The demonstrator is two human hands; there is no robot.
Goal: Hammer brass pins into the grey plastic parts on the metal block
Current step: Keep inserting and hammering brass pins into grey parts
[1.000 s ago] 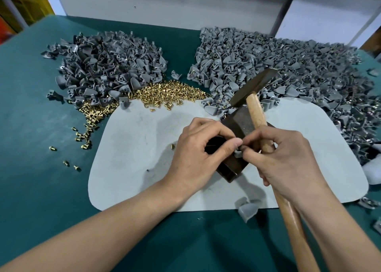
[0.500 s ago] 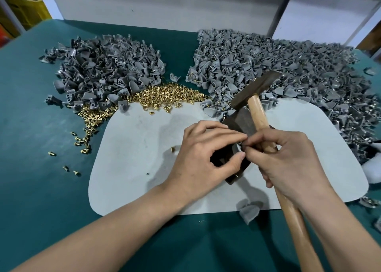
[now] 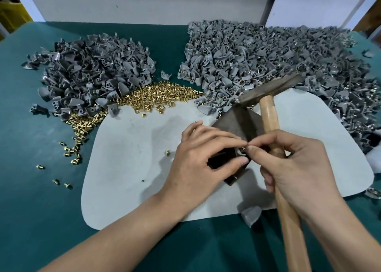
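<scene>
A dark metal block (image 3: 240, 125) sits on a pale grey mat (image 3: 132, 158). On the block's near edge lies a grey plastic part (image 3: 240, 152) with a small brass pin (image 3: 244, 148) at its top. My left hand (image 3: 202, 160) pinches the part between thumb and fingers. My right hand (image 3: 294, 168) holds the wooden handle of a hammer (image 3: 270, 115) in its palm while its thumb and forefinger meet at the pin. The hammer head points up and away over the block.
A heap of grey parts (image 3: 92, 74) lies at the back left, a larger heap of grey parts (image 3: 268, 61) at the back right. Loose brass pins (image 3: 156, 96) spread between them, with several strays on the green table (image 3: 31, 189). One grey part (image 3: 250, 213) lies at the mat's near edge.
Both hands stay at the block. My left fingers have shifted from covering the part to pinching it, and the fingertips of both hands now meet at the pin.
</scene>
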